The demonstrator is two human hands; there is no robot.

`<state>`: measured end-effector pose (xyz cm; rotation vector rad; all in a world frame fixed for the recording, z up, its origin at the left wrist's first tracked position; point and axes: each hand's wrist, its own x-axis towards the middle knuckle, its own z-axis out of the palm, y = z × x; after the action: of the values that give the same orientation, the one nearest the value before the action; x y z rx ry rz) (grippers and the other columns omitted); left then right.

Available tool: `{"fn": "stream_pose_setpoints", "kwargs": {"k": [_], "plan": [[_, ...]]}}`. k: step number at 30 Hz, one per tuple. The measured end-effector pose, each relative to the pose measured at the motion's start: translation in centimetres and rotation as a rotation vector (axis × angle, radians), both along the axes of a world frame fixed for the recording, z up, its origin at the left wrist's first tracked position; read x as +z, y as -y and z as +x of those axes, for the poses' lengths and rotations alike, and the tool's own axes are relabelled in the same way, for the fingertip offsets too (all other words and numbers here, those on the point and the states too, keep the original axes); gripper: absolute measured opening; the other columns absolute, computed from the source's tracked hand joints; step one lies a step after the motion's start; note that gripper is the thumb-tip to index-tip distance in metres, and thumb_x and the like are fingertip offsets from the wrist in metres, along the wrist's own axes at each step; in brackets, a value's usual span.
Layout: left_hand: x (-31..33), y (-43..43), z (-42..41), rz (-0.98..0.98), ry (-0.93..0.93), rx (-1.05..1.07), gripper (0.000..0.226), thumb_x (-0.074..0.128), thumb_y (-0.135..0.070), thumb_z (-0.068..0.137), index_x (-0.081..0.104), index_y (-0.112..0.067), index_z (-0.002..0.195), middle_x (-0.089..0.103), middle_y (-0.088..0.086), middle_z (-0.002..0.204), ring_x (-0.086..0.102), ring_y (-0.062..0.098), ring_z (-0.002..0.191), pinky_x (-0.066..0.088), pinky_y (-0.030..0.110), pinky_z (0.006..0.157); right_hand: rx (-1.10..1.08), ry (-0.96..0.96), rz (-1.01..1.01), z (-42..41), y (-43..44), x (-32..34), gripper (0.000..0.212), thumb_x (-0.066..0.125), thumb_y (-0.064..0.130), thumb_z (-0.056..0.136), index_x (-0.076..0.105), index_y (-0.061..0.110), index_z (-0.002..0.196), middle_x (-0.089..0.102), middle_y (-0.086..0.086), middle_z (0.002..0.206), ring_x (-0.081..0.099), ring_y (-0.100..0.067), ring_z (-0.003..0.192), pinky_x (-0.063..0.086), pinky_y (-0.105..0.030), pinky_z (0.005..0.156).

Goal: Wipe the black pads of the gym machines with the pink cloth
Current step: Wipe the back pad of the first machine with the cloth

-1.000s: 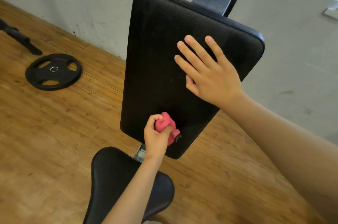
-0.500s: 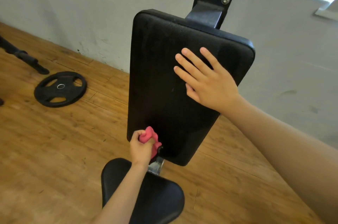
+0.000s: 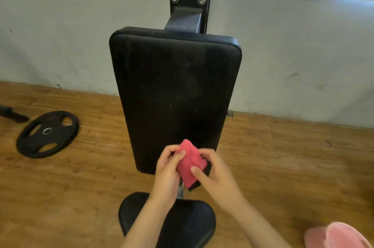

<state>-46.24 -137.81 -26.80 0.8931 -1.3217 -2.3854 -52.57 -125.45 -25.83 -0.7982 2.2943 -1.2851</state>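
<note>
While you held the pink cloth (image 3: 189, 163) bunched at the lower centre of the frame, in front of the bottom edge of the upright back pad (image 3: 174, 85), your left hand (image 3: 166, 168) curled round its left side and your right hand (image 3: 218, 174) pinched its right side, thumb on top. You seemed to be folding it to a fresh face; the next move likely called for pressing that face onto the seat pad (image 3: 188, 223) at bottom centre. No container was in view.

matt grained black pad (image 3: 174, 93), soft pink cloth (image 3: 189, 163), wood floor (image 3: 283, 158).
</note>
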Motion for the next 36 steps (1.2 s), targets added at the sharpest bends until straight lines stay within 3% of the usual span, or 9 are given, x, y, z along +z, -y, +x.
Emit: {"fn": "stream_pose_setpoints", "kwargs": {"k": [4, 7, 9, 14, 18, 22, 25, 30, 36], "plan": [[-0.4, -1.5, -0.3, -0.212, 0.127, -0.055, 0.004, 0.066, -0.011, 0.086, 0.064, -0.013, 0.09, 0.065, 0.004, 0.108, 0.065, 0.019, 0.097, 0.053, 0.025, 0.066, -0.136, -0.017, 0.024, 0.9, -0.3, -1.5, 0.036, 0.071, 0.038, 0.08, 0.056, 0.038, 0.114, 0.054, 0.022, 0.105, 0.051, 0.005, 0.099, 0.044, -0.014, 0.081], [-1.0, -2.1, -0.6, -0.323, 0.179, -0.149, 0.007, 0.064, -0.011, 0.089, 0.068, -0.017, 0.092, 0.066, 0.003, 0.103, 0.066, 0.013, 0.09, 0.052, 0.02, 0.062, -0.196, 0.172, -0.013, 1.7, -0.2, -2.7, 0.036, 0.073, 0.027, 0.081, 0.06, 0.03, 0.115, 0.06, 0.014, 0.101, 0.058, -0.001, 0.092, 0.049, -0.017, 0.075], [-1.6, -2.2, -0.7, -0.431, 0.166, -0.249, 0.014, 0.063, -0.011, 0.09, 0.069, -0.023, 0.095, 0.066, -0.002, 0.104, 0.065, 0.01, 0.095, 0.054, 0.021, 0.07, -0.256, 0.318, -0.087, 2.1, -0.1, -3.4, 0.036, 0.07, 0.017, 0.085, 0.06, 0.026, 0.118, 0.066, 0.008, 0.096, 0.064, -0.005, 0.084, 0.052, -0.019, 0.067], [-2.5, -1.3, -0.9, -0.966, 0.182, -0.321, 0.022, 0.065, -0.024, 0.088, 0.061, -0.043, 0.098, 0.048, -0.019, 0.111, 0.043, -0.007, 0.109, 0.045, 0.02, 0.093, -0.346, 0.377, -0.232, 2.4, 0.7, -4.2, 0.019, 0.062, 0.011, 0.091, 0.067, 0.025, 0.102, 0.069, 0.004, 0.079, 0.064, -0.005, 0.07, 0.049, -0.019, 0.061], [-0.5, 0.5, -1.7, -1.355, 0.118, -0.294, 0.023, 0.055, -0.039, 0.088, 0.06, -0.037, 0.11, 0.039, -0.018, 0.11, 0.036, -0.004, 0.107, 0.036, 0.016, 0.089, -0.394, 0.452, -0.33, 1.7, 1.4, -4.1, 0.008, 0.063, 0.021, 0.091, 0.068, 0.016, 0.095, 0.069, -0.01, 0.084, 0.068, -0.021, 0.079, 0.055, -0.033, 0.071], [3.1, 3.4, -3.9, -1.736, 0.005, -0.127, 0.021, 0.061, -0.025, 0.088, 0.063, -0.023, 0.109, 0.046, -0.005, 0.114, 0.039, 0.007, 0.108, 0.04, 0.027, 0.09, -0.473, 0.525, -0.482, 0.9, 1.8, -3.3, 0.015, 0.061, 0.027, 0.091, 0.067, 0.014, 0.096, 0.072, -0.002, 0.087, 0.068, -0.014, 0.082, 0.052, -0.019, 0.068], [5.0, 5.7, -6.3, -2.053, -0.107, -0.024, 0.033, 0.062, -0.018, 0.088, 0.059, -0.014, 0.12, 0.045, 0.011, 0.134, 0.036, 0.025, 0.13, 0.034, 0.04, 0.105, -0.484, 0.571, -0.573, 0.5, 2.0, -2.4, 0.014, 0.059, 0.027, 0.092, 0.066, 0.023, 0.104, 0.073, 0.006, 0.095, 0.068, -0.007, 0.09, 0.051, -0.015, 0.071], [6.3, 9.7, -10.5, -2.453, -0.249, 0.003, 0.055, 0.053, -0.024, 0.094, 0.033, -0.014, 0.145, 0.019, 0.016, 0.151, 0.013, 0.03, 0.144, 0.008, 0.042, 0.119, -0.611, 0.478, -0.72, -0.7, 2.7, -1.4, 0.038, 0.064, 0.021, 0.088, 0.048, 0.031, 0.122, 0.07, 0.012, 0.105, 0.066, -0.001, 0.097, 0.054, -0.015, 0.075], [4.6, 11.4, -12.0, -2.621, -0.292, 0.096, 0.061, 0.041, -0.033, 0.099, 0.014, -0.017, 0.152, -0.01, 0.01, 0.161, -0.009, 0.025, 0.148, 0.002, 0.042, 0.121, -0.729, 0.219, -0.648, -2.3, 5.3, -2.8, 0.029, 0.066, 0.013, 0.089, 0.047, 0.029, 0.104, 0.064, 0.004, 0.094, 0.064, 0.001, 0.08, 0.05, -0.013, 0.069]]}}
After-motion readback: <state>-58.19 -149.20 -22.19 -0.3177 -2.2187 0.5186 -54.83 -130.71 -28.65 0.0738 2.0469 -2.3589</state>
